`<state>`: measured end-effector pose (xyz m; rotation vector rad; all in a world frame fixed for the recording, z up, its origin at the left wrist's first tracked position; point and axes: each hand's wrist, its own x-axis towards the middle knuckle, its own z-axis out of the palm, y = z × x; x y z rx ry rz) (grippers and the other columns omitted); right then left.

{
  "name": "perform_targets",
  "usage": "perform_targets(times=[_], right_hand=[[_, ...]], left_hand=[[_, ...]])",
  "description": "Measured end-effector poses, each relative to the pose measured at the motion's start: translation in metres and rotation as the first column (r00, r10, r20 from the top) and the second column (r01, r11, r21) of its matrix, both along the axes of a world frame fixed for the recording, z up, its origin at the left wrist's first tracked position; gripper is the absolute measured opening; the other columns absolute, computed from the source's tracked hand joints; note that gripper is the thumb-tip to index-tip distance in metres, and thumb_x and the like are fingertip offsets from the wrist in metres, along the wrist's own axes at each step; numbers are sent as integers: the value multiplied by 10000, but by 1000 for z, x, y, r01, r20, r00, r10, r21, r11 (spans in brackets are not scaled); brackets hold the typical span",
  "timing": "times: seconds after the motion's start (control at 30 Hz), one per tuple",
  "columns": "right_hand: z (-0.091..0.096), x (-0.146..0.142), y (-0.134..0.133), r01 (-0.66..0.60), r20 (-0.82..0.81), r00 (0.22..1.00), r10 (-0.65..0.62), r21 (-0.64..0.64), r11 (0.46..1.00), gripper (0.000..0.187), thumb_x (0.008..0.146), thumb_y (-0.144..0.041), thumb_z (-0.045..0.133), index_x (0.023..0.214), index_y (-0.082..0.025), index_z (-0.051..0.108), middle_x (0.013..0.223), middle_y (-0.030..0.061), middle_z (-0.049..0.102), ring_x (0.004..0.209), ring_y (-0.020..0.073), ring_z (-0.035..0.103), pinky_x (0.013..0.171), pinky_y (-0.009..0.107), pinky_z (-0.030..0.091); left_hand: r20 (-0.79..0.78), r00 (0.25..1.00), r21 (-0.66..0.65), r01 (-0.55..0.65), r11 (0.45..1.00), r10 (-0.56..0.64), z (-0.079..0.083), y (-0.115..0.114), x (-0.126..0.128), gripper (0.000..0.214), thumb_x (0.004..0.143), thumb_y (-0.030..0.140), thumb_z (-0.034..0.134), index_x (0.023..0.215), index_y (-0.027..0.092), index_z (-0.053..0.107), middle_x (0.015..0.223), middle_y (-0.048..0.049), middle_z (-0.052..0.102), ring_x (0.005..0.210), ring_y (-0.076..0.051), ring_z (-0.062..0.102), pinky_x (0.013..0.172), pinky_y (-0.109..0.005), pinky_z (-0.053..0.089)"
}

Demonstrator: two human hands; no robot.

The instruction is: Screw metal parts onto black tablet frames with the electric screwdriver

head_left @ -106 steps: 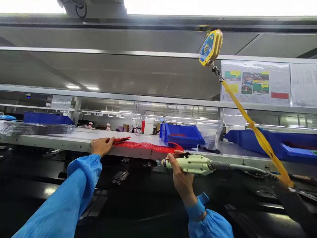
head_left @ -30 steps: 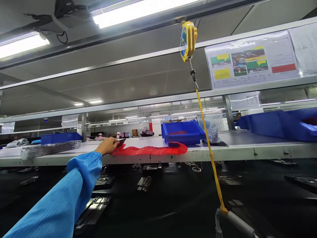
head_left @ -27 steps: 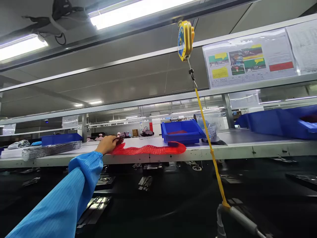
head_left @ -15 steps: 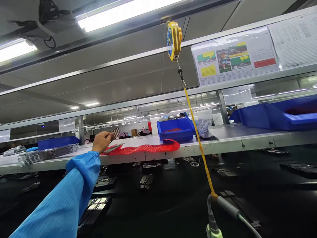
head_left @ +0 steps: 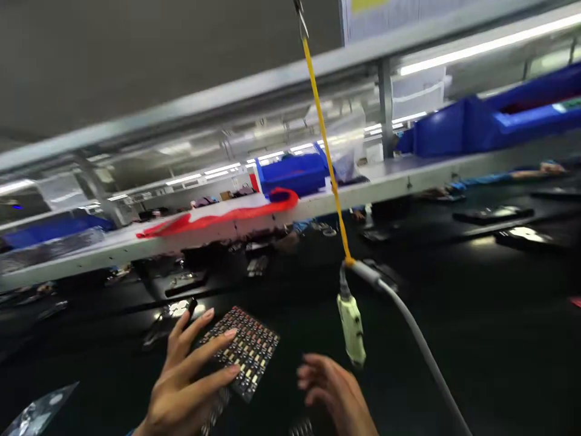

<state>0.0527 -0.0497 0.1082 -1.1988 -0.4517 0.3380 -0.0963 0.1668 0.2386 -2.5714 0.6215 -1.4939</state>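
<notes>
- Lowered from the red net [head_left: 227,216], the left hand [head_left: 178,384] spreads across a dotted card [head_left: 255,350]; whether it grips, I cannot tell.
- Right of the card, the right hand [head_left: 337,389] is loosely curled, released.

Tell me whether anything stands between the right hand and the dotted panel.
Nothing visible does: only a dark gap shows between the right hand and the dotted panel. The left hand has fingers over the panel's left part, and the pale green tool hangs to the right of that gap.
</notes>
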Motion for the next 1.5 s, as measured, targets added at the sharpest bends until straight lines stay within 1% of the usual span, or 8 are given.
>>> perform_targets(times=[0.1, 0.23, 0.3, 0.43, 0.53, 0.97, 1.2, 1.5], right_hand=[[-3, -1, 24, -433, -303, 805, 511, 288, 854, 666, 763, -751, 528, 962, -133, 677, 814, 128, 691, 662, 210, 665, 504, 297, 530], [-26, 4, 36, -383, -355, 815, 457, 262, 886, 460, 604, -467, 831, 836, -115, 648, 685, 38, 653, 525, 124, 581, 432, 227, 495], [-40, 5, 36, -314, -383, 844, 376, 217, 924, 464, 554, -415, 861, 821, -125, 616, 654, 12, 647, 513, 112, 579, 441, 223, 506], [-63, 5, 34, -300, -406, 851, 334, 149, 942, 479, 557, -418, 850, 833, -131, 582, 654, 11, 652, 527, 132, 610, 457, 248, 528], [-72, 4, 34, -302, -399, 860, 317, 102, 948, 452, 581, -414, 835, 823, -122, 591, 648, 13, 639, 521, 135, 599, 454, 257, 518], [-67, 7, 23, -325, -31, 945, 326, -208, 923, 333, 659, -225, 770, 976, -140, 713, 621, -31, 611, 578, 109, 550, 583, 245, 434], [-71, 0, 30, -353, -250, 909, 334, -35, 935, 466, 662, -445, 787, 958, -115, 644, 697, 19, 655, 550, 133, 600, 498, 252, 495], [-63, 6, 19, -296, 48, 938, 344, -407, 864, 263, 748, -169, 670, 1007, -126, 695, 520, -49, 537, 436, 90, 454, 426, 206, 322]], left_hand=[[-135, 989, -180, 31, 983, -56, -72, -14, 5, 398, 752, 88, 618, 964, 403, 737, 1360, 5, 561, 1350, -355, 395, 1086, -670, 278], [-267, 963, -429, -89, 899, -33, -143, -25, 11, 407, 792, 110, 590, 1017, 421, 724, 1454, 39, 454, 1397, -329, 324, 1134, -633, 224], [-265, 964, -727, -195, 658, -6, -166, -33, 14, 344, 826, 193, 609, 1106, 374, 699, 1458, 6, 459, 1382, -304, 360, 1155, -563, 252], [-141, 954, -959, -198, -202, -265, -191, -49, 25, 443, 814, 426, 672, 1218, 249, 624, 1233, -104, 648, 1145, -291, 610, 994, -491, 487], [-70, 904, -862, -268, -430, -423, -196, -58, 32, 473, 725, 429, 769, 1105, 169, 660, 1029, -108, 719, 947, -262, 690, 821, -401, 578], [-262, 616, -787, -582, -205, -743, -202, -46, 16, 358, 655, 339, 837, 914, 117, 729, 805, -89, 715, 757, -198, 661, 712, -275, 530], [-189, 835, -781, -447, -436, -517, -205, -57, 24, 389, 613, 413, 845, 846, 128, 719, 829, -84, 719, 724, -202, 660, 696, -312, 529], [-502, 703, -824, -565, 33, -504, -194, -32, 12, 275, 729, 424, 748, 663, 157, 736, 619, -31, 621, 580, -127, 543, 540, -211, 441]])
